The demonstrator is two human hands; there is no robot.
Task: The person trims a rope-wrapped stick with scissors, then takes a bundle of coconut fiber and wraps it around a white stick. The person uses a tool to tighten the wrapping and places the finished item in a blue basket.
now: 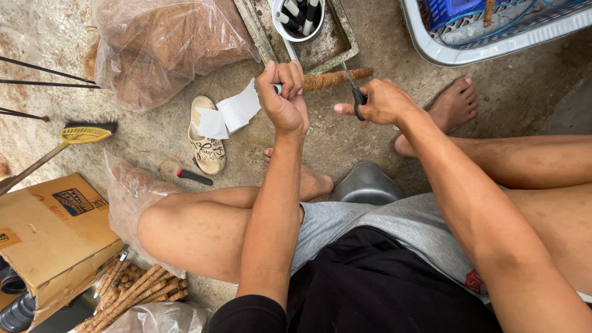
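My left hand [283, 98] is closed around the white end of a pole wrapped in brown coir fibre [336, 78], held level above the ground. My right hand [379, 102] grips black-handled scissors [356, 95], whose blades point up at the fibre-wrapped pole. The two hands are close together, just in front of a shallow metal tray [336, 40]. A white bucket [299, 21] with several short black and white tubes stands in that tray.
A plastic bag of brown fibre [160, 46] lies at upper left, a sandal [206, 139] with white paper scraps [231, 114] below it. A cardboard box [52, 228], finished fibre sticks [132, 293], a broom [80, 135], a white basket [493, 28] and a grey stool [367, 182] surround my legs.
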